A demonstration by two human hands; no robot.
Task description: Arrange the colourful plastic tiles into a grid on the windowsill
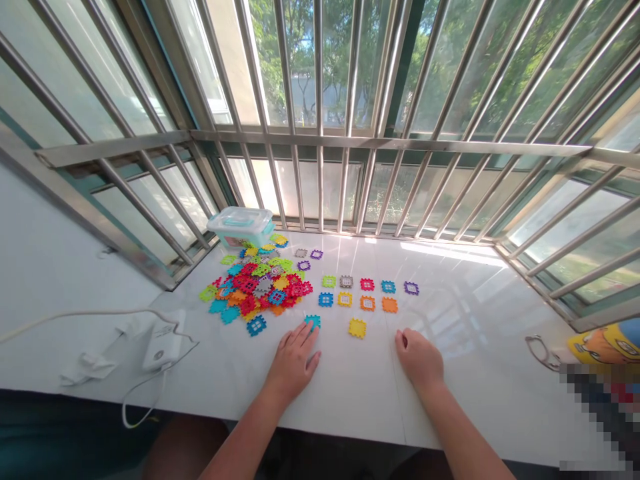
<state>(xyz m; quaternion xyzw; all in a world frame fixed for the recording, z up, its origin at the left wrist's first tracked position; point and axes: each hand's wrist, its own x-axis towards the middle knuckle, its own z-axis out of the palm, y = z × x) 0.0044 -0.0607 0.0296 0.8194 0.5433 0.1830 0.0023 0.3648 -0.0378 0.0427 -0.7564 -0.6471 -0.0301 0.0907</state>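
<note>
My left hand [295,363] lies flat on the white tabletop, fingers stretched out. Its fingertips touch a cyan square plastic interlocking tile [313,321] with toothed edges. Curled into a fist, my right hand [421,361] rests on the table to the right, and nothing shows in it. Between the hands and slightly farther off lies a yellow tile [357,328]. Beyond it, two rows of separate tiles include a red tile [367,285], an orange tile [390,305] and a purple tile [411,288]. Left of them spreads a heap of mixed-colour tiles [263,287].
A lidded clear plastic box [241,225] stands behind the heap. At left are a white power strip [163,343] with cables and a crumpled tissue [90,367]. A yellow cartoon-patterned object [605,343] lies at far right. Metal window bars [320,140] edge the table's back.
</note>
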